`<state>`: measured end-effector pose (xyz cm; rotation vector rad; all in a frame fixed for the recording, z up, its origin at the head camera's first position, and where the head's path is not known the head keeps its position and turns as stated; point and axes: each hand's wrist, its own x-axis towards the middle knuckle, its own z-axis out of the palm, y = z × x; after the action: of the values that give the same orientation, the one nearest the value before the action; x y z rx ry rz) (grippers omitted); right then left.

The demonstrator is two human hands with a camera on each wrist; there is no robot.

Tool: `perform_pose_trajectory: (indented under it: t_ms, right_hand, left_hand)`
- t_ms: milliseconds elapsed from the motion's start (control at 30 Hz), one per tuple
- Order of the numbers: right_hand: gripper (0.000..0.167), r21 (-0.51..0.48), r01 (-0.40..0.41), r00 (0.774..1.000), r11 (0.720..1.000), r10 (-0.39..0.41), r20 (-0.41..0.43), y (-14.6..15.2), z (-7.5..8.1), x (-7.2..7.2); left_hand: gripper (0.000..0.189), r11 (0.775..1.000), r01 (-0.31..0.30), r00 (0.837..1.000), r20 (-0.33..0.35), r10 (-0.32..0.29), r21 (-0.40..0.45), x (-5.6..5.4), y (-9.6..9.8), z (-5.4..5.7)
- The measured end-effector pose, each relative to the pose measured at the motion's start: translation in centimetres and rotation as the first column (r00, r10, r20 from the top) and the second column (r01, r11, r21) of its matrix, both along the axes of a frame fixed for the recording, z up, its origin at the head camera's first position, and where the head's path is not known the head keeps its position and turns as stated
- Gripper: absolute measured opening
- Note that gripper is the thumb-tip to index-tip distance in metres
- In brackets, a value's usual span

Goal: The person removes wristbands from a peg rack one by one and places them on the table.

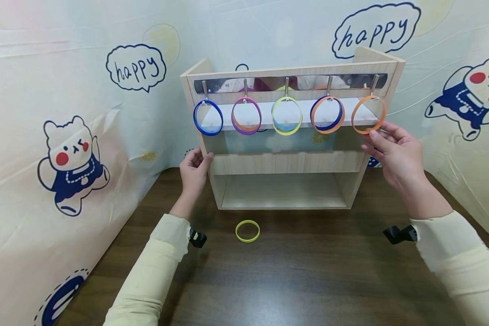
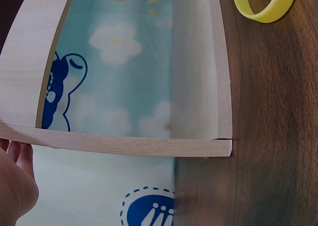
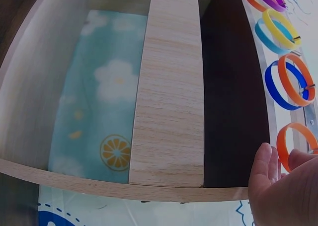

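Orange, one thin round ring (image 3: pixel 282 142) hangs on the rightmost of five slim metal hooks (image 1: pixel 287 86) on a pale wood-grain shelf unit (image 1: pixel 285 164); the right hand (image 1: pixel 401 156) pinches its lower edge. The left hand (image 1: pixel 194 171) grasps the unit's left side panel. Leftwards, three hooks each carry two rings: orange (image 1: pixel 328 131) with dark blue (image 1: pixel 335 123), yellow (image 1: pixel 286 133) with light blue (image 1: pixel 283 126), purple (image 1: pixel 247 133) with orange (image 1: pixel 244 127). The leftmost holds blue (image 1: pixel 209 133), one or two, unclear. One yellow round ring (image 2: pixel 273 15) lies on the brown table (image 1: pixel 309 271).

Rightmost ring (image 1: pixel 353 118) — orange; rack (image 1: pixel 285 163) — pale, wood-grained.
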<state>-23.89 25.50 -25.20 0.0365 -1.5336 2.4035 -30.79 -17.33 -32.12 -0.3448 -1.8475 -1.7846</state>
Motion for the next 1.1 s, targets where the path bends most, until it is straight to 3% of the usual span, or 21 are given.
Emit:
perform_pose_trajectory:
  t_ms: [400, 867, 1100]
  right_hand:
    - [0.042, -0.014, -0.018, 1.000, 1.000, 0.018, -0.015, 0.1, 0.3, 0.4]
    - [0.039, -0.129, -0.033, 0.998, 0.991, 0.027, -0.055, 0.3, 1.2, 0.7]
    - [0.042, -0.156, -0.006, 1.000, 0.988, 0.001, -0.030, 0.2, 2.0, 1.1]
  left_hand:
    - [0.032, 1.000, -0.005, 1.000, 0.001, 0.005, 0.001, 0.1, 0.1, 0.1]
    - [0.033, 1.000, -0.002, 1.000, 0.012, 0.002, 0.006, 0.0, 0.0, 0.0]
    - [0.033, 1.000, 0.015, 1.000, 0.003, -0.015, 0.015, 0.0, -0.1, 0.0]
